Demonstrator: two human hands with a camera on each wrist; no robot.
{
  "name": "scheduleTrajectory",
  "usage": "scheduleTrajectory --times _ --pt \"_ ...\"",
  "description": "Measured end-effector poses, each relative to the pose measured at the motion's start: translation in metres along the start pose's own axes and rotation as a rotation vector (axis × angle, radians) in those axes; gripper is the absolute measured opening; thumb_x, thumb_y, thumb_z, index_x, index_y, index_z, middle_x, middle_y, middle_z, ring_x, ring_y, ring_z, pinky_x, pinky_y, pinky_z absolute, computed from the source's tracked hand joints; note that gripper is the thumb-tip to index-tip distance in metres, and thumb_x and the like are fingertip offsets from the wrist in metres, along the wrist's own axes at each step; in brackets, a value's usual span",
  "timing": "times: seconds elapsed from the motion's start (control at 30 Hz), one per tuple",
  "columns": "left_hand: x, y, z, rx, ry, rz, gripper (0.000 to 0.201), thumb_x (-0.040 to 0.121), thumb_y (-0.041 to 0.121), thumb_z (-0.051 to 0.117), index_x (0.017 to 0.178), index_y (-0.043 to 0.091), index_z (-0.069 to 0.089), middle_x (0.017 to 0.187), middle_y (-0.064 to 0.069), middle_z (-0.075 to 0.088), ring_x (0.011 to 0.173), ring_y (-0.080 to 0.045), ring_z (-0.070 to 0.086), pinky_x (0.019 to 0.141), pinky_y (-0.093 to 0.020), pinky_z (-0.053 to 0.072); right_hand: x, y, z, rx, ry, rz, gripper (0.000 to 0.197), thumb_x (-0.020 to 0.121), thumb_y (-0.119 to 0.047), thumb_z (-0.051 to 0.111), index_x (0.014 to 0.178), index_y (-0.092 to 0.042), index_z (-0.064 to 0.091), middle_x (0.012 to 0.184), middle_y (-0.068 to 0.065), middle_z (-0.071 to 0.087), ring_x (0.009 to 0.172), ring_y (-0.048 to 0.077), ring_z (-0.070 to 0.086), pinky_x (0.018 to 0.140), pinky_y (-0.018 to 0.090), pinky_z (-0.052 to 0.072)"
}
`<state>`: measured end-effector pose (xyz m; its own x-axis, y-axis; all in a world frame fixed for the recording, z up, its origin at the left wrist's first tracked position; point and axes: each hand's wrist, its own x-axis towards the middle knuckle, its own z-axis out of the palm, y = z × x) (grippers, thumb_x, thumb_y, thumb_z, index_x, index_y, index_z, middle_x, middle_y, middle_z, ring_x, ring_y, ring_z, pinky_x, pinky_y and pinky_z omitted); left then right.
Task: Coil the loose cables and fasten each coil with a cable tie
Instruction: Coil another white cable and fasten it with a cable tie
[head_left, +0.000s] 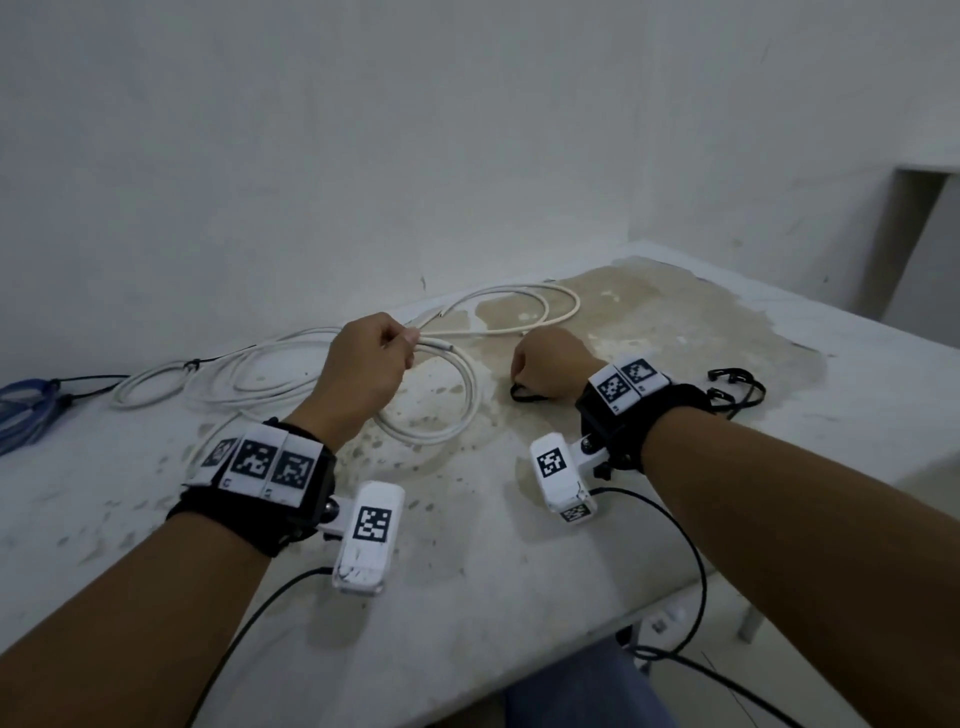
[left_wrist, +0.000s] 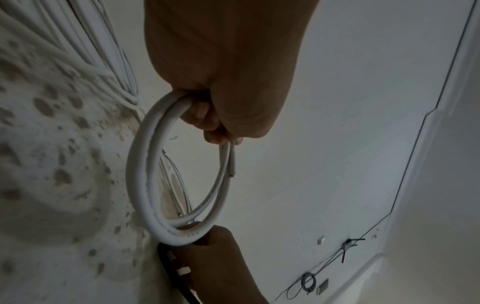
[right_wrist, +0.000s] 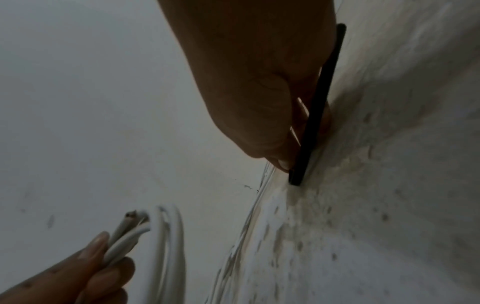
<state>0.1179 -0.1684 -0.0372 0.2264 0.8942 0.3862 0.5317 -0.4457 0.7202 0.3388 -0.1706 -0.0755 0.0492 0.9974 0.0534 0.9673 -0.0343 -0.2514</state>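
My left hand (head_left: 397, 345) is raised a little above the table and grips a small coil of white cable (head_left: 460, 400), two loops with a cut end sticking out past the fingers. In the left wrist view that coil (left_wrist: 141, 168) hangs from the curled fingers (left_wrist: 205, 117). My right hand (head_left: 522, 376) rests on the table to the right and pinches a black cable tie (head_left: 524, 394). The right wrist view shows the tie (right_wrist: 315, 117) held flat against the tabletop, with the white coil (right_wrist: 166, 246) at lower left.
More loose white cable (head_left: 545, 306) loops at the back by the wall. A white coil (head_left: 156, 387) lies at the left, with a blue cable (head_left: 21, 410) at the far-left edge. Spare black ties (head_left: 737, 387) lie at the right on the stained table (head_left: 467, 571).
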Motion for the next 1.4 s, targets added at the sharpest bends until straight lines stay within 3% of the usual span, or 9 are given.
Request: scheduleTrajectory --times 0.2,0.37,0.53,0.77,1.0,1.13,1.23,1.33,1.4 --pt "-0.002 -0.022 -0.008 -0.072 0.003 -0.042 0.03 0.098 0.025 0.054 0.071 0.012 0.06 0.06 -0.002 0.057 0.045 -0.015 0.04 0.05 -0.026 0.033 0.009 -0.003 0.001 0.035 0.091 0.077 0.03 0.089 -0.011 0.056 0.06 -0.007 0.05 0.061 0.007 0.052 0.069 0.029 0.057 0.069 0.034 0.051" --pt "0.002 -0.032 -0.011 -0.144 -0.002 -0.011 0.03 0.098 0.023 0.054 0.07 0.013 0.058 0.053 0.005 0.052 0.045 -0.015 0.039 0.05 -0.026 0.032 0.02 -0.027 -0.015 0.202 0.294 0.077 0.017 0.09 -0.017 0.06 0.087 -0.004 0.07 0.09 0.012 0.071 0.088 0.029 0.067 0.082 0.035 0.056" --pt "0.007 -0.05 -0.023 -0.181 0.045 0.015 0.027 0.097 0.026 0.054 0.073 0.015 0.059 0.061 0.004 0.058 0.047 -0.012 0.041 0.052 -0.029 0.034 0.039 -0.092 -0.022 0.343 0.502 -0.004 0.014 0.09 -0.026 0.065 0.085 -0.012 0.068 0.095 0.004 0.07 0.092 0.022 0.063 0.074 0.027 0.044" --pt "0.009 -0.093 -0.066 0.007 0.25 -0.052 0.026 0.095 0.022 0.055 0.069 0.016 0.057 0.069 0.0 0.065 0.058 -0.005 0.05 0.062 -0.026 0.037 0.082 -0.175 0.013 0.486 0.331 -0.229 0.026 0.087 -0.035 0.07 0.072 -0.014 0.068 0.074 0.002 0.071 0.075 0.018 0.065 0.07 0.027 0.048" --pt "0.003 -0.128 -0.077 0.045 0.26 -0.181 0.025 0.098 0.026 0.053 0.084 0.008 0.064 0.077 -0.003 0.068 0.064 -0.009 0.053 0.062 -0.029 0.039 0.093 -0.204 0.034 0.473 0.15 -0.442 0.025 0.094 -0.03 0.063 0.079 -0.011 0.063 0.064 -0.009 0.051 0.06 0.006 0.046 0.055 0.018 0.033" --pt "0.003 -0.126 -0.079 -0.015 0.274 -0.184 0.02 0.098 0.028 0.052 0.094 0.012 0.064 0.077 0.002 0.067 0.071 -0.009 0.059 0.067 -0.027 0.043 0.094 -0.207 0.028 0.589 0.14 -0.546 0.024 0.093 -0.027 0.066 0.077 -0.009 0.065 0.065 -0.002 0.065 0.059 0.013 0.058 0.063 0.027 0.047" --pt "0.005 -0.114 -0.083 -0.006 0.188 -0.163 0.02 0.099 0.026 0.051 0.108 0.016 0.065 0.069 0.005 0.062 0.051 0.002 0.05 0.057 -0.022 0.036 0.094 -0.208 0.018 0.598 0.128 -0.616 0.023 0.093 -0.026 0.065 0.079 -0.007 0.068 0.07 0.005 0.07 0.068 0.022 0.067 0.072 0.036 0.055" --pt "0.015 -0.099 -0.096 0.102 0.127 -0.117 0.034 0.098 0.02 0.052 0.076 -0.002 0.065 0.058 -0.004 0.053 0.041 -0.004 0.037 0.052 -0.025 0.031 0.093 -0.207 0.008 0.631 0.163 -0.639 0.024 0.092 -0.025 0.066 0.079 -0.005 0.069 0.072 0.01 0.071 0.069 0.028 0.068 0.072 0.041 0.056" --pt "0.026 -0.087 -0.104 0.107 0.088 -0.14 0.04 0.097 0.021 0.053 0.071 -0.008 0.062 0.052 -0.003 0.045 0.038 -0.005 0.032 0.044 -0.02 0.027 0.095 -0.203 0.001 0.704 0.18 -0.623 0.023 0.092 -0.024 0.067 0.08 -0.005 0.07 0.073 0.011 0.071 0.071 0.031 0.068 0.069 0.041 0.058"
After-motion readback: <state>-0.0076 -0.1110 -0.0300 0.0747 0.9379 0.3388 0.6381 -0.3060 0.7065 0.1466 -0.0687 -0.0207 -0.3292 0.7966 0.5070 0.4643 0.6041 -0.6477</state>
